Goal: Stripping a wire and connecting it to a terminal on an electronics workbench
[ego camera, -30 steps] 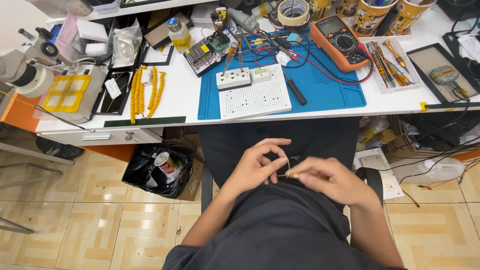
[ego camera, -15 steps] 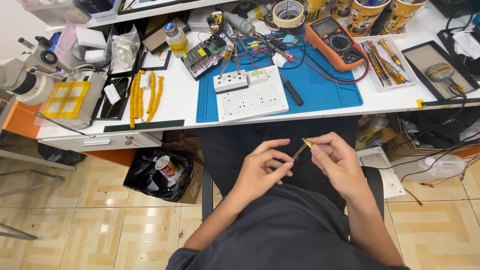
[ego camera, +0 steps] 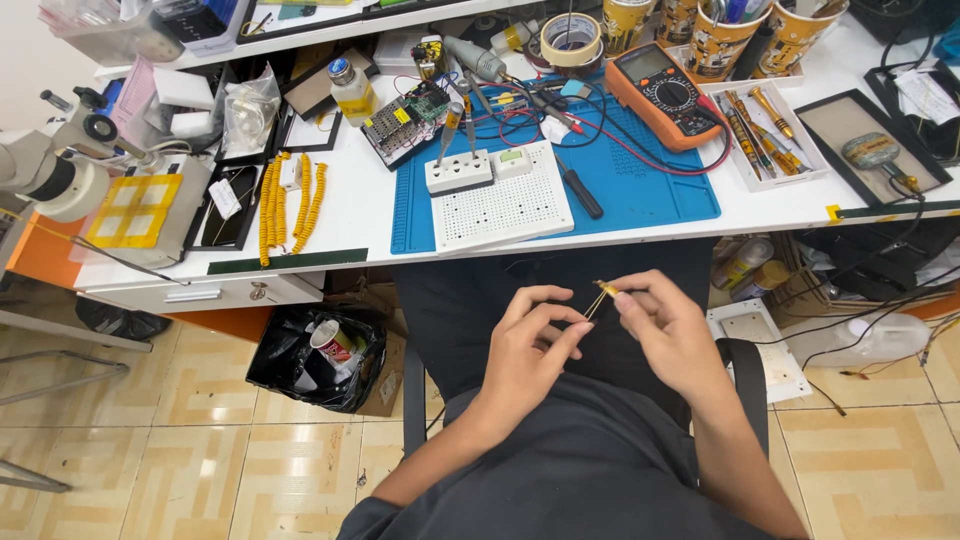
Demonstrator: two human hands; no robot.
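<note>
Both my hands are held over my lap, below the white workbench (ego camera: 360,215). My right hand (ego camera: 668,328) pinches a small yellow-tipped tool or component (ego camera: 600,295) between thumb and fingers. My left hand (ego camera: 528,350) is beside it, its fingertips pinched at the lower end of the same thin piece. What exactly the piece is cannot be told at this size.
On the bench lie a blue work mat (ego camera: 640,185), a white perforated board (ego camera: 500,205), an orange multimeter (ego camera: 665,95) with red leads, a circuit board (ego camera: 412,115), yellow component strips (ego camera: 285,200), a tape roll (ego camera: 570,38) and a microscope (ego camera: 60,170). A black-lined waste bin (ego camera: 320,355) stands on the tiled floor at left.
My hands have risen from my lap toward the bench edge. The thin yellow piece went from lying level between them to pointing up in my right fingers.
</note>
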